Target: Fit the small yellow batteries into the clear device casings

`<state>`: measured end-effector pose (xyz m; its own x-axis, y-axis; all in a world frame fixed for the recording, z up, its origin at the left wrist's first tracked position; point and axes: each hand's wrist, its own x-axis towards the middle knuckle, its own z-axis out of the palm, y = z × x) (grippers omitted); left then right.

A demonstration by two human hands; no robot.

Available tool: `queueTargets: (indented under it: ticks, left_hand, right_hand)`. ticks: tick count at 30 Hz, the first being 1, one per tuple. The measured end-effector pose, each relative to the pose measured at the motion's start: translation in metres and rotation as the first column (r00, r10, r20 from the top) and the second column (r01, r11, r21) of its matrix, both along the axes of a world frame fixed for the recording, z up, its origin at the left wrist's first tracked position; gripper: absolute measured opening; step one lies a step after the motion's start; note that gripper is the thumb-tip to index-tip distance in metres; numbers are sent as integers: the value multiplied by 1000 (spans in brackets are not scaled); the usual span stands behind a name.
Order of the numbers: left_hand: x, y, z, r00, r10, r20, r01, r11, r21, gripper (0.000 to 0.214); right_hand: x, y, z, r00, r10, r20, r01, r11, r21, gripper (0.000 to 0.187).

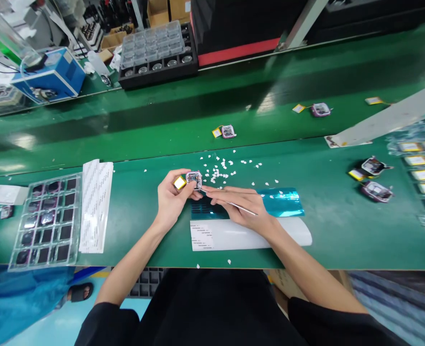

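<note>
Small pink-framed module [193,179] with yellow battery [179,182], held up.

We see the left hand [172,197] gripping a small pinkish square device with a yellow tab [191,179] above the green bench top [342,226]. The right hand [239,206] holds thin metal tweezers [234,205], tip at the device. Small white paper scraps [219,169] lie scattered just beyond.

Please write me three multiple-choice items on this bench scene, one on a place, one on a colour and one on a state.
1. Where is the clear compartment tray? A at the person's left B on the far belt C under the blue film
2. What colour is the tab on the small device? A red B yellow C white
3. What is the right hand doing? A resting flat B holding tweezers C lifting the tray

Answers: A, it lies left of the left hand; B, a yellow tab shows beside the device; B, the tweezers' tip meets the device.
</note>
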<state>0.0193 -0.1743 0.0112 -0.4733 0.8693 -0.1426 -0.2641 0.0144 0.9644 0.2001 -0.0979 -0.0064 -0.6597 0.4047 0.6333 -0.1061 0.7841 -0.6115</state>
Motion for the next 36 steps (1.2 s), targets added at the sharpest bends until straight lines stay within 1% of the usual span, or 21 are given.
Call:
queueTargets:
  ticks: [3,6,7,8,9,10,11,12,14,16,18,19,21,23,25,27,29,31,32,34,36]
  left_hand:
    - [-2,-1,-2,999,-33,36,34,999,-36,41]
    - [-4,-1,-10,995,-92,33,94,992,-79,44]
    - [-7,1,-13,995,-102,-13,100,990,-99,44]
    - [-11,4,-16,988,-103,-118,86,986,-141,43]
    - [-18,9,-18,959,-97,-266,45,979,-198,40]
    - [-27,15,-19,901,-89,-425,-23,968,-251,37]
    - [-39,22,-18,791,-89,-605,-125,945,-303,33]
    - [-52,30,-15,708,-85,-701,-204,926,-317,29]
    - [-79,45,-6,600,-62,-798,-310,901,-303,23]
    - [-97,59,5,495,-48,-867,-393,878,-273,23]
    - [-98,74,11,405,-67,-912,-410,878,-247,26]
    - [-92,83,10,375,-90,-922,-385,890,-243,27]
    - [-70,104,4,347,-151,-926,-274,927,-255,28]
    - [-42,128,-6,347,-208,-914,-129,955,-266,28]
    - [-18,150,-15,366,-238,-900,-15,965,-261,25]
    - [-3,168,-19,400,-240,-885,46,969,-242,19]
    - [3,178,-20,447,-223,-866,72,974,-214,13]
    - [4,176,-18,503,-204,-840,88,979,-185,14]
    - [4,172,-17,534,-194,-823,94,981,-170,15]
    - [4,153,-14,604,-167,-780,97,986,-136,12]
    - [7,125,-10,675,-136,-725,88,991,-104,3]
  right_hand:
    - [1,1,0,1000,-26,-14,26,1000,-14,48]
    - [2,4,1,996,-69,-51,67,997,-41,43]
    - [3,5,1,994,-90,-61,88,996,-33,42]
    - [4,6,2,991,-111,-72,111,994,-13,42]
    - [5,7,2,988,-132,-83,134,991,18,43]
    - [5,8,3,985,-148,-94,153,986,59,45]
    - [6,9,3,982,-156,-103,166,981,101,47]
    - [6,10,3,982,-157,-107,171,975,138,49]
    - [6,11,3,983,-155,-102,173,966,195,49]
    - [5,11,3,984,-161,-78,175,955,240,45]
    - [5,11,2,984,-171,-58,180,941,285,41]
    - [4,11,2,982,-179,-54,187,934,305,39]
    - [3,12,1,976,-208,-59,216,915,340,35]
    - [3,13,2,967,-243,-71,252,895,369,33]
    - [3,15,4,963,-258,-76,267,881,391,33]
    - [4,16,8,964,-254,-80,263,866,425,34]
    - [5,17,11,958,-256,-126,285,840,462,36]
    - [5,18,13,938,-270,-217,343,812,472,34]
    - [5,18,14,925,-277,-260,371,809,456,31]
    - [5,18,13,902,-297,-314,403,838,367,25]
    - [3,17,11,885,-336,-321,417,879,230,26]
